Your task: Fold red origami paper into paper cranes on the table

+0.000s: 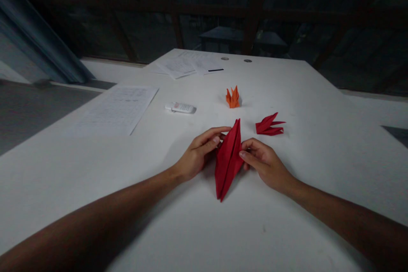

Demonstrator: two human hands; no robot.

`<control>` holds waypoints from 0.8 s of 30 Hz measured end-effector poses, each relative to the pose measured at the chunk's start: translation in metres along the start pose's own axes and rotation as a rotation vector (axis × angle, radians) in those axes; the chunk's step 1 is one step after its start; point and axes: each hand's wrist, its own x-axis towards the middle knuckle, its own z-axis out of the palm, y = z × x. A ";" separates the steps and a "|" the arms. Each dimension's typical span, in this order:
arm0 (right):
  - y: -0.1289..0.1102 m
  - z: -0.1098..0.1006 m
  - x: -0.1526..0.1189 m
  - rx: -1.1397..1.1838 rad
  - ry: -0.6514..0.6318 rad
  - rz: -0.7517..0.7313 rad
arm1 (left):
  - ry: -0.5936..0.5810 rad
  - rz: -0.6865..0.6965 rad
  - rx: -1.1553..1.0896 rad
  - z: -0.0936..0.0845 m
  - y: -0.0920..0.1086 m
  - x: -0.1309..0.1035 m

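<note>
A long, diamond-shaped piece of folded red paper (228, 161) is held just above the white table, pointed at both ends, with a crease running down its middle. My left hand (200, 153) grips its left edge, thumb in front and fingers partly hidden behind. On the opposite edge, my right hand (263, 162) pinches the paper between thumb and curled fingers. Beyond my right hand lies a smaller red origami crane (269, 125) on its side. An orange origami crane (233, 97) stands farther back.
Left of the cranes lies a white correction-fluid-like bottle (180, 108). A printed sheet (114, 110) rests on the left of the table (191, 229). More papers (186, 63), a black pen-like strip (216, 70) and two round discs (247, 60) are at the far end, before dark windows.
</note>
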 end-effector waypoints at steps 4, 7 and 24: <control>0.000 0.001 0.001 0.007 0.017 -0.014 | -0.050 0.016 0.044 0.001 0.001 -0.001; 0.000 0.001 0.001 0.002 0.004 -0.016 | -0.085 0.058 0.162 0.004 0.002 -0.004; -0.006 0.001 -0.005 -0.056 -0.111 -0.034 | -0.097 0.054 0.256 0.007 0.000 -0.006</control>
